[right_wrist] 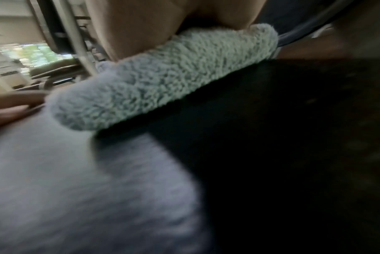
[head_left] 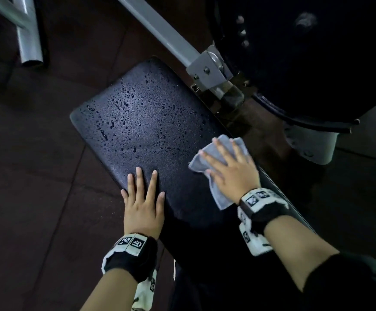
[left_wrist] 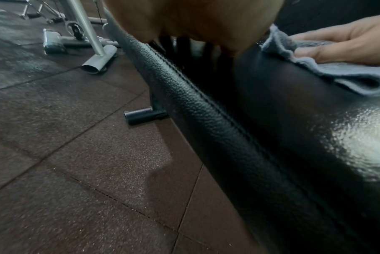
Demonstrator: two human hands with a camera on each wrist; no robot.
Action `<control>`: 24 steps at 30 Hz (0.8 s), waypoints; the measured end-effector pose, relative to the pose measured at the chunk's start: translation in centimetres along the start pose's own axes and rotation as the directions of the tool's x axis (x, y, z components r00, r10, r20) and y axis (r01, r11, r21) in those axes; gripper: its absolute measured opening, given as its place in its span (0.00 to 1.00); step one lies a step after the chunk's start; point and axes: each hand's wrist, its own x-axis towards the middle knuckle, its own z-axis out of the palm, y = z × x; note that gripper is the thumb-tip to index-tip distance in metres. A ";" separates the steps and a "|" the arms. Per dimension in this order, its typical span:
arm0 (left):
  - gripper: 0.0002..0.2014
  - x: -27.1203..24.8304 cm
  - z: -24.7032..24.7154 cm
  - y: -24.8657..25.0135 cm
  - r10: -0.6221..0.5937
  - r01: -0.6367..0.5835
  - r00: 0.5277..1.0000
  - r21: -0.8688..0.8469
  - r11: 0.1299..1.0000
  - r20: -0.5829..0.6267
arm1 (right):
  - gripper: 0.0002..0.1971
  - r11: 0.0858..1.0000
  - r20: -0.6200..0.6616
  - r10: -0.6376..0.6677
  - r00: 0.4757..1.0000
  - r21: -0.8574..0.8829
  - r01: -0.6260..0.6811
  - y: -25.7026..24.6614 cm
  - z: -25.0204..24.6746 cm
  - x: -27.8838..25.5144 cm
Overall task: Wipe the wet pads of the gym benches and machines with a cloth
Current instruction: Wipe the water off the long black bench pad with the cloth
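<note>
A black padded bench pad (head_left: 142,122) runs diagonally through the head view, beaded with water drops on its far half. My left hand (head_left: 143,198) lies flat on the pad's near left edge, fingers straight and spread. My right hand (head_left: 229,167) presses a folded grey-blue cloth (head_left: 216,194) flat against the pad's right side, fingers straight on top of it. The left wrist view shows the pad's stitched edge (left_wrist: 206,110), the cloth (left_wrist: 345,77) and my right hand (left_wrist: 345,43) on it. The right wrist view shows the fluffy cloth (right_wrist: 154,80) under my palm, blurred.
A grey steel bar (head_left: 160,30) and bracket (head_left: 207,70) join the bench at its far right. A large black weight plate (head_left: 306,63) fills the upper right. Another grey frame foot (head_left: 29,46) stands at upper left. Dark rubber floor tiles (head_left: 25,164) surround the bench; its foot peg (left_wrist: 141,114) sticks out below.
</note>
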 end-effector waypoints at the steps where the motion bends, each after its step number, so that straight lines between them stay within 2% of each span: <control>1: 0.29 0.0 0.0 0.0 -0.002 0.002 1.000 -0.003 1.000 0.004 | 0.25 0.999 0.012 0.045 0.999 0.009 -0.045 1.2 -0.1 -0.3; 4: 0.29 0.0 0.0 0.0 -0.011 0.011 1.000 -0.007 1.000 0.017 | 0.25 0.984 -0.003 0.172 0.985 0.051 -0.171 4.2 0.6 -4.0; 6: 0.29 0.0 0.1 -0.1 -0.017 0.017 1.000 -0.004 1.000 0.022 | 0.25 0.979 -0.021 0.202 0.979 0.038 -0.201 4.8 1.5 -7.6; 9: 0.29 0.0 0.2 0.0 -0.017 0.017 1.000 -0.002 1.000 0.015 | 0.23 0.977 -0.027 0.213 0.977 -0.005 -0.213 2.2 1.9 -11.8; 11: 0.29 0.0 0.2 0.0 -0.016 0.016 1.000 0.000 1.000 0.004 | 0.23 0.988 -0.031 0.154 0.988 -0.002 -0.154 -0.8 1.8 -12.6; 15: 0.29 0.0 0.4 -0.1 -0.002 0.002 1.000 -0.001 1.000 -0.002 | 0.24 0.998 0.010 -0.021 1.000 0.055 0.021 -5.3 1.5 -8.7; 18: 0.28 0.1 0.4 -0.2 0.003 -0.003 1.000 0.006 1.000 0.000 | 0.27 0.996 0.032 -0.072 0.997 0.046 0.070 -5.1 1.0 -3.4; 21: 0.28 0.1 0.2 -0.2 0.019 -0.019 1.000 0.026 0.999 0.003 | 0.27 0.998 0.055 -0.040 0.998 -0.043 0.042 -2.1 0.0 0.1; 24: 0.28 0.0 0.1 -0.2 0.019 -0.019 1.000 0.019 1.000 0.006 | 0.26 0.995 0.119 0.094 0.988 -0.033 -0.091 2.1 -0.3 -0.5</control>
